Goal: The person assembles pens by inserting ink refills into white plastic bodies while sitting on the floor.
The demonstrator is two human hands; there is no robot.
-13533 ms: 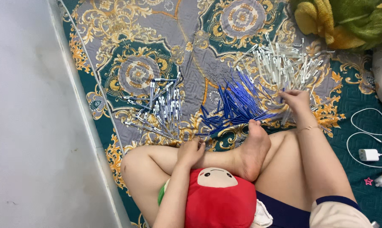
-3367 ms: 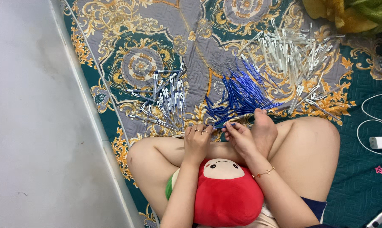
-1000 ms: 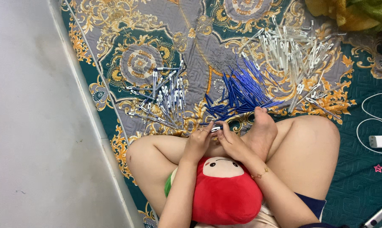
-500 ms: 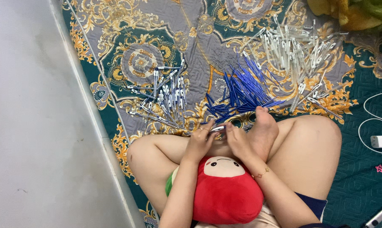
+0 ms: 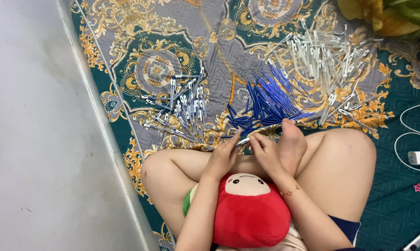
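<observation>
Your fingers meet just above your crossed legs, and between them lies a small pale pen piece; your left hand pinches its near end with the fingertips closed on it, and your right hand closes on the far end, thumb and forefinger drawn together; how much of the piece sits inside each grip is too small to tell; its long axis runs nearly level, left hand to right hand, tilting slightly up toward the right; both hands are equally near, each on one end, so neither has to reach; your right hand rests just beside your bare foot, nearly touching it; straight ahead of the fingers, just past your foot, lies the heap of blue refills, fanned with their long axes pointing away and to the right, nearer your right hand; to the left of that, nearer your left hand, lies the pile of white and blue pens, mostly lengthwise away from you; well beyond, up and right, sits the heap of clear white barrels; everything lies on the patterned mat; a red plush toy rests in your lap below your wrists; a white charger and cable lie well apart at the right.
</observation>
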